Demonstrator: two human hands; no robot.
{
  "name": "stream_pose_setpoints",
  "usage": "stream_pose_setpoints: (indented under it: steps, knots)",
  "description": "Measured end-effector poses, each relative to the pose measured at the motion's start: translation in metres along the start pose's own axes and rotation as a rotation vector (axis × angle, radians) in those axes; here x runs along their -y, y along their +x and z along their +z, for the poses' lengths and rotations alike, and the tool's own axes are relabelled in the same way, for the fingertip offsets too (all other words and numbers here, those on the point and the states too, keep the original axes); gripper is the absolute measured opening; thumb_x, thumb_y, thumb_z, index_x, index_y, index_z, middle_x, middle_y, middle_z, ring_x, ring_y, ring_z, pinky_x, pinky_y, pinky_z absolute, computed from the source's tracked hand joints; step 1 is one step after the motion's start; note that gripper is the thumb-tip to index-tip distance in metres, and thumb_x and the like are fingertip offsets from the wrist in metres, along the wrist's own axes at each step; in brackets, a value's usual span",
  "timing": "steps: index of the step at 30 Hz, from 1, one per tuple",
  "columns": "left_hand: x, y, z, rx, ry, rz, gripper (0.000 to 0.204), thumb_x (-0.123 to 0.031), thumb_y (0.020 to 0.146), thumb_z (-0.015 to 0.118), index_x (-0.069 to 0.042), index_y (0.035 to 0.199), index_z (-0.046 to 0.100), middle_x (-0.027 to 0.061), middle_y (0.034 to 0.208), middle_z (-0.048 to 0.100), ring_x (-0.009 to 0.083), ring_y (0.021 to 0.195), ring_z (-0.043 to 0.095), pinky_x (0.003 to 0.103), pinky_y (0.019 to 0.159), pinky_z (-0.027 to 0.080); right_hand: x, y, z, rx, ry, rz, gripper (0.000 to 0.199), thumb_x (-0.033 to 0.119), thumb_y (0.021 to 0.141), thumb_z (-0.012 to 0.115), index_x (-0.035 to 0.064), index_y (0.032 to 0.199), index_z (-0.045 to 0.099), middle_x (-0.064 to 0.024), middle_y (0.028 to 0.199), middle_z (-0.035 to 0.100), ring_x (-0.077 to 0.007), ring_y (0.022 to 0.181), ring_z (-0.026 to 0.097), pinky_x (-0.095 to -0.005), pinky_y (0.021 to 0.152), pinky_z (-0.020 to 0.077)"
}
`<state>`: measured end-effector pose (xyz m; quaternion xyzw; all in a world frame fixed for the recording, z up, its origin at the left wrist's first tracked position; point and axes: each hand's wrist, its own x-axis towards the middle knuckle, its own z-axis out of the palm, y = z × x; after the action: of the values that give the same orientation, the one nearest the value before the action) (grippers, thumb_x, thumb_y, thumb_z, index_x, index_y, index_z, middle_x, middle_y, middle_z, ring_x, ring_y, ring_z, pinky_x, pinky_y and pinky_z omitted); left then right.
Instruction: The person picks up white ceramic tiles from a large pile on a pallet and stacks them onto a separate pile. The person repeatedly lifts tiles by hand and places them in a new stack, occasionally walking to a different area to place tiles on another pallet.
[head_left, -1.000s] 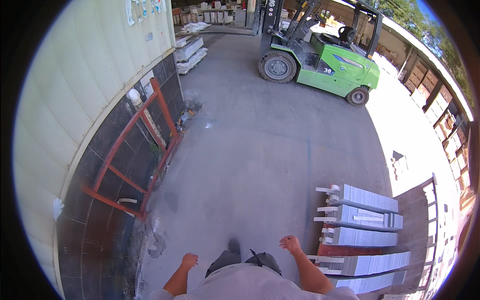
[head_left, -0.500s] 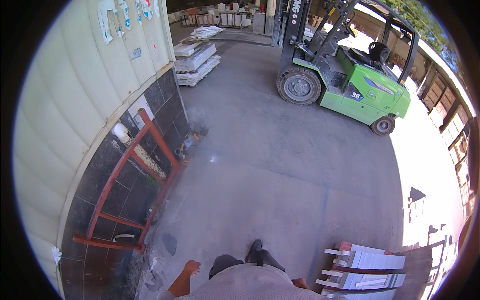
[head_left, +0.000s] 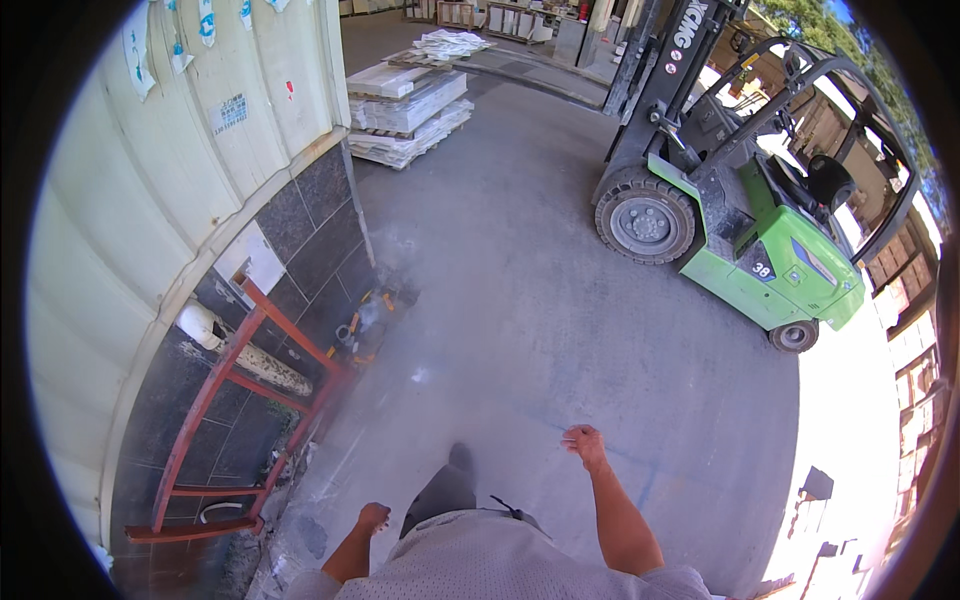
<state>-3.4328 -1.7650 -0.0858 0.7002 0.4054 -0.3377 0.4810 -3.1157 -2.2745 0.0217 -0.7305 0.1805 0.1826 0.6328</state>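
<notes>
My right hand is swung out in front of me over the concrete floor, its fingers loosely curled and nothing visible in them. Lower and to the left, my left hand hangs beside my thigh, the fingers bent inward; I see nothing in it. Neither hand touches anything. Nearest to the left hand is a red metal frame leaning against the dark tiled wall base, well apart from it. One foot is forward on the floor.
A green forklift stands ahead on the right. Stacked pale slabs sit beyond the corner of the corrugated wall. A white pipe and some clutter lie along the wall's foot. Bright sunlight covers the right side.
I have moved forward; the forklift and slab stack look nearer. My right hand has come up into view. The stacked grey pieces at lower right have left the view.
</notes>
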Motion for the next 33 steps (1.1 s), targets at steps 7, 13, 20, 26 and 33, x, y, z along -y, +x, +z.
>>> stream_pose_setpoints:
  steps: [7,13,20,26,33]
  knots:
    - [-0.304,0.080,-0.129,-0.167,-0.227,0.348,0.026,-0.023,0.086,0.057,0.000,0.095,0.065,0.0122,0.084,0.068,0.0213,0.067,0.067,0.034,0.058,0.053,-0.075,0.038,0.001,0.191,0.060,0.586,0.019,0.016,0.091,0.051,-0.0013,0.093,0.058,-0.0192,0.094,0.066,-0.0358,0.080,0.068,-0.0413,0.059,0.0553]
    - [-0.402,0.210,-0.161,-0.196,-0.111,0.330,0.025,-0.024,0.085,0.059,-0.002,0.094,0.067,0.0124,0.081,0.069,0.0233,0.066,0.068,0.036,0.061,0.054,-0.043,0.142,0.010,0.199,-0.278,0.814,0.033,0.026,0.092,0.049,-0.0009,0.108,0.059,-0.0201,0.099,0.066,-0.0378,0.085,0.067,-0.0468,0.065,0.0532]
    - [-0.499,0.268,-0.181,-0.036,0.006,-0.045,0.028,-0.025,0.090,0.057,0.002,0.096,0.064,0.0140,0.084,0.069,0.0251,0.071,0.070,0.037,0.056,0.056,0.155,0.492,0.062,0.210,-0.111,0.756,0.039,0.024,0.095,0.041,-0.0019,0.117,0.059,-0.0205,0.099,0.064,-0.0326,0.083,0.066,-0.0458,0.062,0.0499]
    - [-0.636,0.344,-0.232,-0.078,-0.314,0.029,0.026,-0.025,0.089,0.057,-0.001,0.092,0.065,0.0122,0.082,0.067,0.0252,0.066,0.067,0.035,0.052,0.053,0.448,0.785,0.214,0.223,-0.299,0.051,0.023,0.021,0.089,0.062,0.0013,0.101,0.064,-0.0116,0.090,0.070,-0.0229,0.071,0.070,-0.0320,0.057,0.0533]
    - [-0.787,0.500,-0.370,-0.155,0.538,0.467,0.020,-0.023,0.077,0.062,-0.007,0.085,0.070,0.0159,0.086,0.069,0.0329,0.084,0.067,0.046,0.071,0.054,0.590,0.889,0.369,0.314,-0.120,-0.038,0.029,0.021,0.087,0.062,0.0010,0.108,0.064,-0.0120,0.096,0.070,-0.0237,0.080,0.071,-0.0326,0.069,0.0552]
